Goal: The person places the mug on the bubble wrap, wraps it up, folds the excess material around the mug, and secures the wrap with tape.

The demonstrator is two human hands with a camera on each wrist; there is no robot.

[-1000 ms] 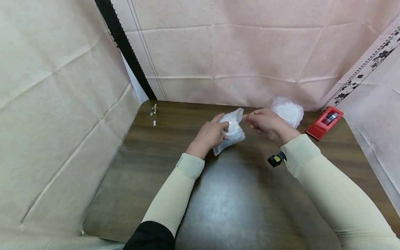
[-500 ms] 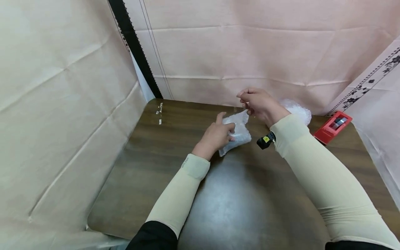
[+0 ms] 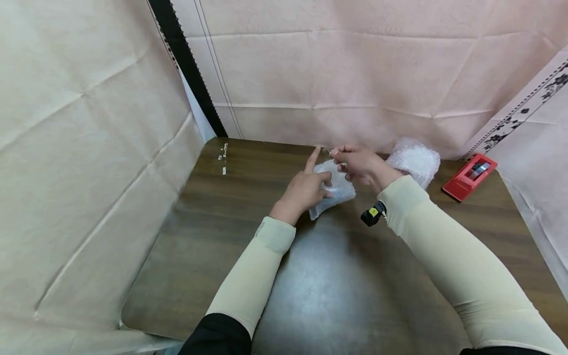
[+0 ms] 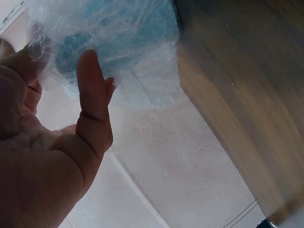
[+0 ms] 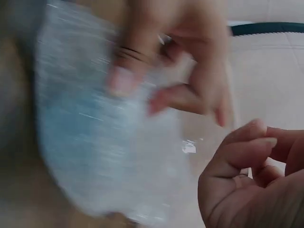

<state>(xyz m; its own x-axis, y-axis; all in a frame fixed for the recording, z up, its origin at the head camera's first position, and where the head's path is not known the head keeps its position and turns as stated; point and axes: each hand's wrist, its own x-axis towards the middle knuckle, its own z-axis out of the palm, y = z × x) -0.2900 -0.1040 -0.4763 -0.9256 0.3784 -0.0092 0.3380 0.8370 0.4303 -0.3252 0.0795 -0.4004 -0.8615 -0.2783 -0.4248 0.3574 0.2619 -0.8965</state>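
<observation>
A bubble-wrapped bundle, bluish inside in both wrist views, stands tilted near the table's back edge. My left hand holds its left side, thumb pressed on the wrap and index finger stretched out towards the back. Just right of that fingertip, my right hand pinches thumb against index finger. A small shiny piece of clear tape shows between the two hands; its full extent is hard to see. In the right wrist view, the right hand is apart from the bundle.
Behind my right hand lies another bubble-wrapped bundle. A red tape dispenser sits at the table's right back. Small tape scraps are stuck at the back left corner. Pale cloth hangs behind the wooden table.
My right hand rose from beside the bundle's right edge, then came down leftward to the left index fingertip. The left index finger straightened away from the wrap; the head view shifted slightly.
</observation>
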